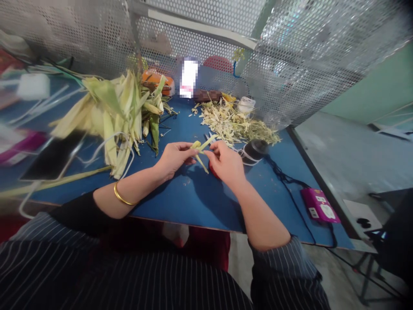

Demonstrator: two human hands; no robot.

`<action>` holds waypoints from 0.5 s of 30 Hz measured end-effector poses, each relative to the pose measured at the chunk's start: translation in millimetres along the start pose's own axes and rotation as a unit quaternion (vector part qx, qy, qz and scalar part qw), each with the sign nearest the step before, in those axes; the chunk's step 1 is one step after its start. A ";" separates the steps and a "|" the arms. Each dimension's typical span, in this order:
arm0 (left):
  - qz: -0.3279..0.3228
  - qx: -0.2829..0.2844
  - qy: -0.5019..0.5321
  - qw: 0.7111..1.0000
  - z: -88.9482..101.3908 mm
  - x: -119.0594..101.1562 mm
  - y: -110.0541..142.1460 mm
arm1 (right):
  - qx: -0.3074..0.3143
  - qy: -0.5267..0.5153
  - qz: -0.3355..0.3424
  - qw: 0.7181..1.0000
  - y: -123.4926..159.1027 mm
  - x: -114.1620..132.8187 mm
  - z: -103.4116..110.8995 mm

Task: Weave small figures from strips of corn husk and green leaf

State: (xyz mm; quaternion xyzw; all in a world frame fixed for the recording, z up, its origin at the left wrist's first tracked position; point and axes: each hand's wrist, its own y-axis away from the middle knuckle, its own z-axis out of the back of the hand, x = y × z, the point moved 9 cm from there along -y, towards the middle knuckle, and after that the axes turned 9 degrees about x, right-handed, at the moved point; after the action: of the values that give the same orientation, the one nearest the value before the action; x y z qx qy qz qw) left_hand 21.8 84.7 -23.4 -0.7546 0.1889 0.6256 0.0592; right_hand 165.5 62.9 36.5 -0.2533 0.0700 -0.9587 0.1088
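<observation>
Pale green-yellow strips of corn husk [203, 162] cross between my two hands above the blue table. My left hand [174, 161] pinches the folded part of the strips between thumb and fingers. With thumb and forefinger, my right hand [228, 165] grips a strip on the other side. Beneath my right hand lie scissors [213, 168], their red handle and part of the blades showing, the rest hidden. A big pile of corn husks [109, 112] lies beyond my left hand. Shredded husk bits [222, 122] are heaped beyond my right hand.
A black spool of cord [255, 151] stands right of my right hand. A purple packet [320, 205] sits near the table's right edge. At left lie a dark phone [53, 157] and a white cable [97, 150]. A perforated metal screen [206, 38] borders the back.
</observation>
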 end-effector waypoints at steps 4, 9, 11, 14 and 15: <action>-0.001 -0.017 0.011 1.000 7.4 -2.7 -2.6 | 0.086 -0.203 0.037 0.975 -0.1 5.1 2.1; -0.011 -0.015 -0.008 1.000 4.1 -8.9 0.9 | 0.077 -0.410 0.041 0.908 1.0 10.3 -0.3; -0.013 -0.003 -0.014 1.000 0.4 -9.8 2.2 | 0.027 -0.418 0.043 0.907 0.8 8.0 0.9; -0.016 0.017 -0.022 0.999 -4.7 -9.6 2.5 | -0.005 -0.456 0.034 0.889 0.0 2.1 -4.5; -0.016 0.020 -0.025 0.999 -5.5 -8.9 2.2 | -0.004 -0.478 0.025 0.878 -0.5 -0.4 -7.7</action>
State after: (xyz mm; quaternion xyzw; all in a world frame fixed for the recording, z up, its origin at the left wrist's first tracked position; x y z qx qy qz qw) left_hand 24.8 82.7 -13.3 -0.7401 0.1881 0.6395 0.0888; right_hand 161.9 64.1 29.8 -0.6793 0.0193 -0.7177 0.1520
